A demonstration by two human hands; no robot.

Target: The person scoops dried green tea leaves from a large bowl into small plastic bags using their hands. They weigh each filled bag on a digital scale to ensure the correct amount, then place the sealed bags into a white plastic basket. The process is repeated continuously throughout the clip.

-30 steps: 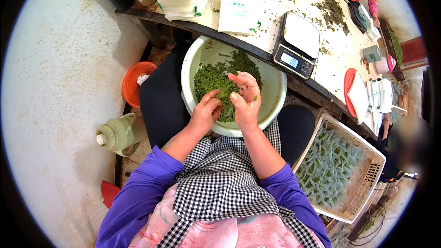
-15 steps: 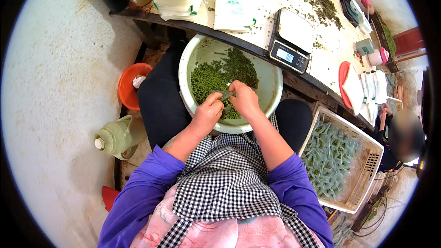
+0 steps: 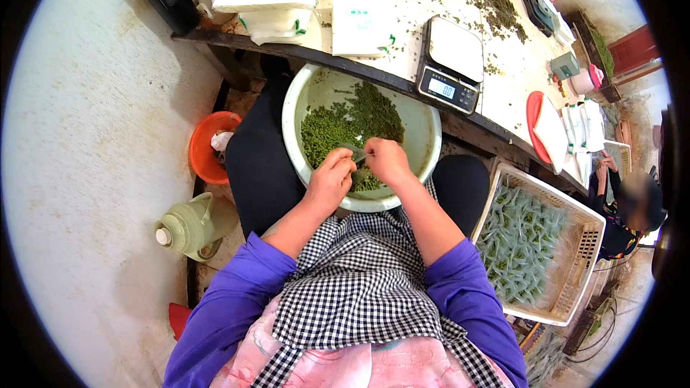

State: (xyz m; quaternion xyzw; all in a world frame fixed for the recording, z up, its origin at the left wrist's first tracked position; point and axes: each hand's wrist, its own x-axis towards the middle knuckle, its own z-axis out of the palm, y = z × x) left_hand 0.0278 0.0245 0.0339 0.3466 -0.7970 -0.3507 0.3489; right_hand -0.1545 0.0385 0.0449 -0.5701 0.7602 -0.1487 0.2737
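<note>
A pale basin [image 3: 290, 118] rests between my knees, holding small round green berries [image 3: 325, 131] that look like green peppercorns, brighter on the left and darker on the right. Over its near part, a small clear plastic bag [image 3: 355, 153] stretches between my fingers. My left hand [image 3: 330, 179] pinches one side of it. My right hand [image 3: 389, 164], fingers curled in, grips the other side. How much the bag contains is hidden by the fingers.
The table edge runs just beyond the basin, with a digital scale [image 3: 451, 65] and stacked white bags [image 3: 359, 25]. At right, a plastic crate [image 3: 578, 262] holds many filled small bags [image 3: 519, 244]. An orange bucket [image 3: 201, 162] and green thermos [image 3: 192, 228] stand left. Two people work at right.
My right hand has closed further and sits slightly more to the right and lower. The bag is drawn out between both hands. The whole view has shifted slightly.
</note>
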